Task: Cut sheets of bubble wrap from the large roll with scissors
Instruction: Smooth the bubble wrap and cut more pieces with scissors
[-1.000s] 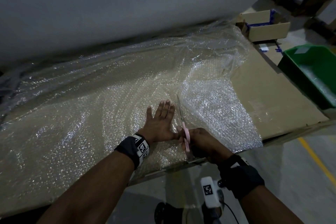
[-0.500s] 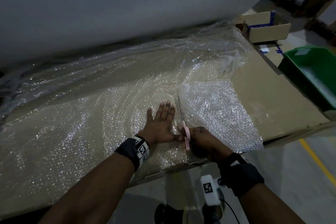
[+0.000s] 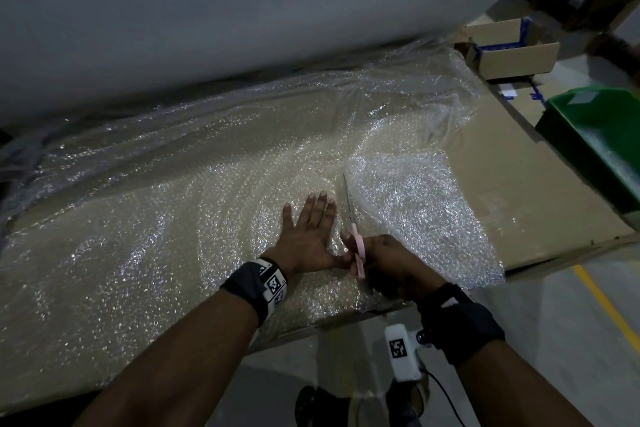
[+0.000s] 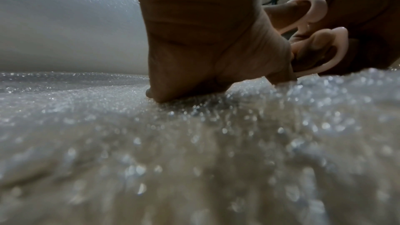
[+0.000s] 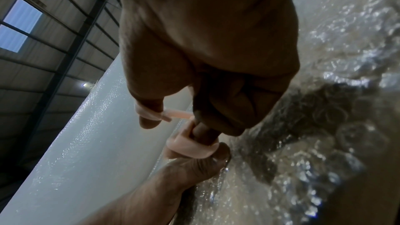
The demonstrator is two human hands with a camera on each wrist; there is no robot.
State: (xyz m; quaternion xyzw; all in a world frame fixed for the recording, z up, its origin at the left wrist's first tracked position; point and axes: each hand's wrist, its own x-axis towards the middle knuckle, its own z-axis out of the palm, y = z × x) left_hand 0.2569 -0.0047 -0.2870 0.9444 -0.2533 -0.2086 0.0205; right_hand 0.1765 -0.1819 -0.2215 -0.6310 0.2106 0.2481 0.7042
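Bubble wrap [image 3: 166,218] spreads flat from under the large roll [image 3: 207,10], which lies well beyond both hands across the whole top of the head view. The sheet covers a brown cardboard surface [image 3: 519,184] that runs out bare to the right of the right hand. Since a second ago little differs: the scissors' blades reach slightly farther from the hands into the sheet, and the left hand lies where it was.

To the right of the blades, a shinier flap of wrap [image 3: 415,211] lies doubled over the cardboard, its near edge hanging just past the board's rim.

A green bin [image 3: 595,139] stands well to the right of the right hand, with a pale sheen inside that I cannot identify. An open cardboard box [image 3: 512,52] sits far beyond it, edged in blue tape; its contents are not visible.

Left hand [image 3: 304,232] presses palm down on the wrap, fingers straight and spread, thumb touching the right hand. Right hand [image 3: 391,263] grips the pink-handled scissors [image 3: 356,246], thumb and fingers curled through the loops [image 4: 320,28], blades pointing away just beside the left fingertips [image 3: 322,198].
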